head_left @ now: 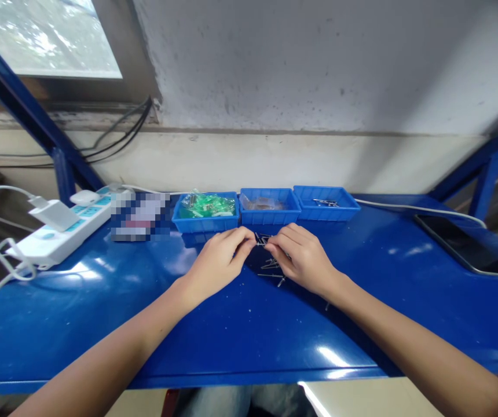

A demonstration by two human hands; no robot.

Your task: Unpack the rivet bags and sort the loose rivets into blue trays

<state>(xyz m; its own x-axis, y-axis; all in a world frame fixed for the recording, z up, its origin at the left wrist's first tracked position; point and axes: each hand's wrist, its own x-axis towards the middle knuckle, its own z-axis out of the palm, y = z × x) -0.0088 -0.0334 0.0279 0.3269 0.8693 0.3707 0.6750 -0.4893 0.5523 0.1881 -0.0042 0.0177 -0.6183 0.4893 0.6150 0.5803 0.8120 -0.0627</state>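
My left hand (220,258) and my right hand (303,258) are raised close together over the middle of the blue table. Thumb and forefinger are pinched on each hand. A thin metal pin (260,244) spans the small gap between the fingertips, one end at each hand. Beneath and beside the right hand lie several loose metal pins (270,276), partly covered by its fingers. What exact kind of pins they are is too small to make out.
Three blue bins line the back: one with a green-filled plastic bag (205,225), a middle bin (270,217) with clear plastic, and a right bin (329,213) with metal pins. A white power strip (64,231) sits left, a phone (464,244) right.
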